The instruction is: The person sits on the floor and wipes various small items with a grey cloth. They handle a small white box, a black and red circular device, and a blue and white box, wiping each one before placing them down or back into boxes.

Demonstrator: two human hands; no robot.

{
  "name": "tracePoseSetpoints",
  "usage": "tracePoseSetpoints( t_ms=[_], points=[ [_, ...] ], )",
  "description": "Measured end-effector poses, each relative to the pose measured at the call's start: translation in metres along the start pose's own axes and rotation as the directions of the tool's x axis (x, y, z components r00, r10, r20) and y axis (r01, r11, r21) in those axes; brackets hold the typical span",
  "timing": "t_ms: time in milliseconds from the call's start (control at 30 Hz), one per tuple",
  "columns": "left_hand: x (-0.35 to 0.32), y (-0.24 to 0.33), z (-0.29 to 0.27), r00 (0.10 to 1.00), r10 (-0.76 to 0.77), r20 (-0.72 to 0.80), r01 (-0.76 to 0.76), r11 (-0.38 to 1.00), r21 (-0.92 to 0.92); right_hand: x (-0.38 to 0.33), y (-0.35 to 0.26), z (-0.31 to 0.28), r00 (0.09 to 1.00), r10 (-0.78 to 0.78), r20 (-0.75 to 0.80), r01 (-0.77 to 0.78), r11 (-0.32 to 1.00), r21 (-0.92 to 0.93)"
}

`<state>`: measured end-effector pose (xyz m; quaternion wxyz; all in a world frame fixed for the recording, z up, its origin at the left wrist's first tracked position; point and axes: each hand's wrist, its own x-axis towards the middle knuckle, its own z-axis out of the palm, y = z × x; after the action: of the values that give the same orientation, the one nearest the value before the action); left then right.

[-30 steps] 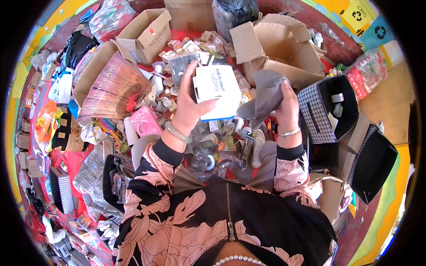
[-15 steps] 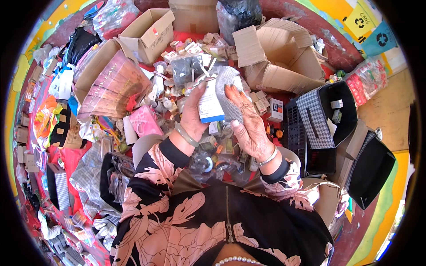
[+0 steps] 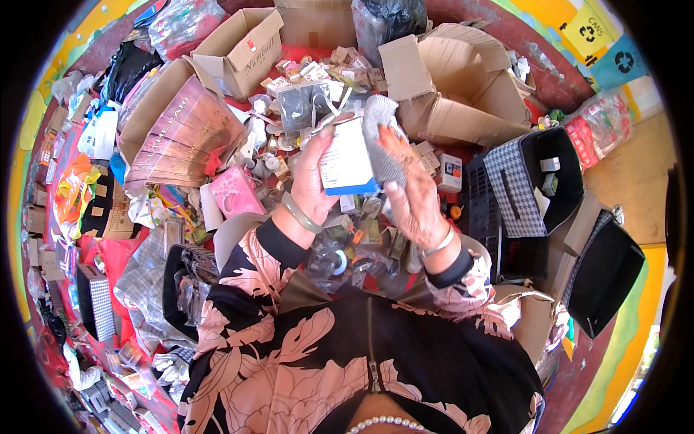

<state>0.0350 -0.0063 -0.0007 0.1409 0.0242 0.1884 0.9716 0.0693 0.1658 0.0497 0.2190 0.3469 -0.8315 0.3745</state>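
Observation:
My left hand [image 3: 312,173] grips a white box with a blue lower edge [image 3: 347,160] by its left side, thumb lying along the near face. Small print covers part of that face. A grey knit cloth [image 3: 379,129] lies against the box's right side. My right hand [image 3: 418,206] keeps it there, fingers bent over the cloth and thumb near the box's lower right corner; the fingertips are blurred. Beyond the box stands a clear plastic bag or case [image 3: 295,108], among small cartons [image 3: 318,72] piled on red cloth.
Open cardboard boxes [image 3: 470,116] stand at the far side. On the right, houndstooth fabric bins [image 3: 515,189] lean by a black crate [image 3: 483,217]. A pink box [image 3: 235,194] and a large folding fan [image 3: 184,137] are to the left. Plastic-wrapped items [image 3: 347,260] fill the space below my hands.
My right hand and the grey cloth have shifted slightly right and tilted. More of the white box's face shows now. My left hand keeps its grip, moved slightly left.

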Motion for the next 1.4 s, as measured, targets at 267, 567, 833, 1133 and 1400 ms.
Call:
tracePoseSetpoints(
  t_ms=[267,567,833,1133,1400],
  points=[
    [0.009,0.004,-0.005,0.999,-0.023,-0.041,0.016,0.987,-0.162,-0.025,0.092,-0.002,0.298,0.953,0.052,-0.329,0.052,0.943],
    [0.014,-0.006,-0.019,0.983,-0.144,-0.116,0.125,0.979,-0.159,-0.014,0.061,-0.013,0.79,0.604,0.105,-0.17,0.051,0.984],
    [0.005,-0.021,0.008,0.96,-0.267,-0.084,0.259,0.961,-0.098,-0.003,0.032,-0.002,0.992,0.07,0.103,-0.055,0.988,-0.145],
    [-0.004,-0.022,0.014,0.99,-0.144,-0.012,0.136,0.903,0.408,-0.016,0.06,0.001,0.642,0.744,-0.186,-0.491,0.584,0.646],
    [0.004,-0.029,0.004,0.997,-0.058,-0.044,0.072,0.859,0.507,-0.037,0.056,0.007,0.784,0.609,0.122,-0.24,0.116,0.964]
  ],
)
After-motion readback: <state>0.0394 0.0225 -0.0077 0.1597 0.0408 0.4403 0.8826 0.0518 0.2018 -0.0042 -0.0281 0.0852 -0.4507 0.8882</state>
